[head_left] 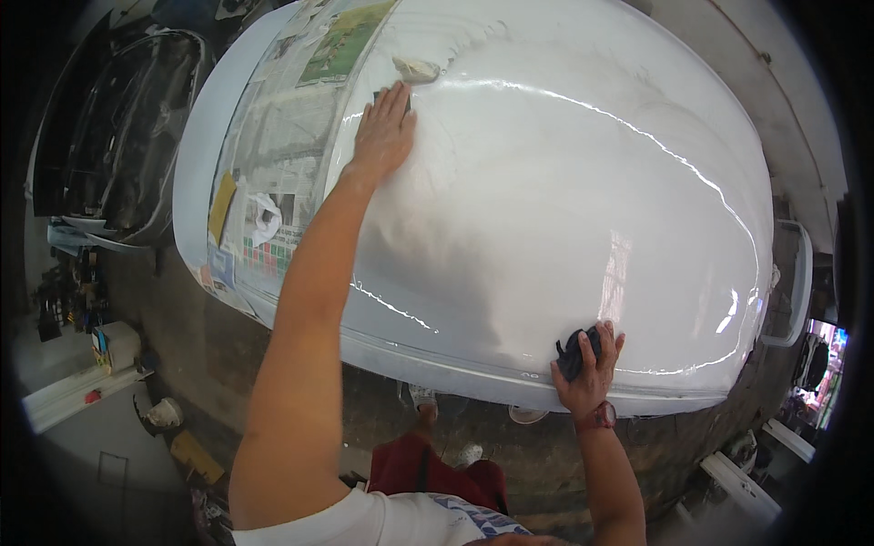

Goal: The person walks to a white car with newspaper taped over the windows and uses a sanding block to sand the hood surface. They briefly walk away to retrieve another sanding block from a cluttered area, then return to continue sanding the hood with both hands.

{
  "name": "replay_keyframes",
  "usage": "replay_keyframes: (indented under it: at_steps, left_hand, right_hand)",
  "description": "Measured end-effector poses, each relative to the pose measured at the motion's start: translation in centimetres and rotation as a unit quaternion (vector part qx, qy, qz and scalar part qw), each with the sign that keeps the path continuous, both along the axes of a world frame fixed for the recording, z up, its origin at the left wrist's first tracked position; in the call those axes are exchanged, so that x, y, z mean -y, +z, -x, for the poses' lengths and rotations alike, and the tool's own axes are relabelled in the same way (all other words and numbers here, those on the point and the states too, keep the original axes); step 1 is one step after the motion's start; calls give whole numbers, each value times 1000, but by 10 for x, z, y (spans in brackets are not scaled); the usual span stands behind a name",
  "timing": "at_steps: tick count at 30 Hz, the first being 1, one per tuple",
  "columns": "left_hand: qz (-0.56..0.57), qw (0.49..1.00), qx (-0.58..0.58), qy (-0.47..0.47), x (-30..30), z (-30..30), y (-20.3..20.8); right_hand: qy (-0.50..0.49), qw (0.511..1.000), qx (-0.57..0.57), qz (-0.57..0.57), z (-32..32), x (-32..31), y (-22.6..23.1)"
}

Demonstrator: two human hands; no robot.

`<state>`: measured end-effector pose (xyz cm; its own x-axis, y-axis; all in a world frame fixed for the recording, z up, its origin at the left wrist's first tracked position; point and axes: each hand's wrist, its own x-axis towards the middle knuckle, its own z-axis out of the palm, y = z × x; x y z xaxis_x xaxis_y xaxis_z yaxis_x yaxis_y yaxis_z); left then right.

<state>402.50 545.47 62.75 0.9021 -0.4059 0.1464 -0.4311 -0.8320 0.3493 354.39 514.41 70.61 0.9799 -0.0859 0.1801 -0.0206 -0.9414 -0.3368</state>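
My left hand (386, 132) lies flat on a glossy white car roof (555, 182), fingers stretched together over a small dark grey piece of sandpaper (408, 103). Most of that piece is hidden under the fingers. Just beyond the fingertips rests a crumpled, pale yellowish lump (416, 69), perhaps a wet cloth or sponge. My right hand (585, 371) is at the roof's near edge, fingers curled over a bunched black cloth (572, 357). A red watch sits on the right wrist.
Newspaper sheets (273, 127) cover the glass left of the roof. On them lie a crumpled white cloth (266, 218) and a yellow strip (221, 207). A dark car body part (118, 136) stands at far left. A white bumper-like frame (795, 282) is at right.
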Motion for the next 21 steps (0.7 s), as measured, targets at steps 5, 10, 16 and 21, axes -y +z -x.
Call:
replay_keyframes:
  at_steps: [5,10,16,21]
  left_hand:
    - [40,986,15,-161,103,76,17]
    - [24,999,-14,-22,71,24,28]
    - [76,992,31,-93,135,86,22]
    - [102,931,15,-349,109,193,30]
  right_hand:
    - [-27,999,-10,19,6,5,-1]
    - [-22,1000,-8,5,6,3,-3]
    - [-13,1000,2,0,0,-1,2]
    - [-42,999,-6,7,19,8,0]
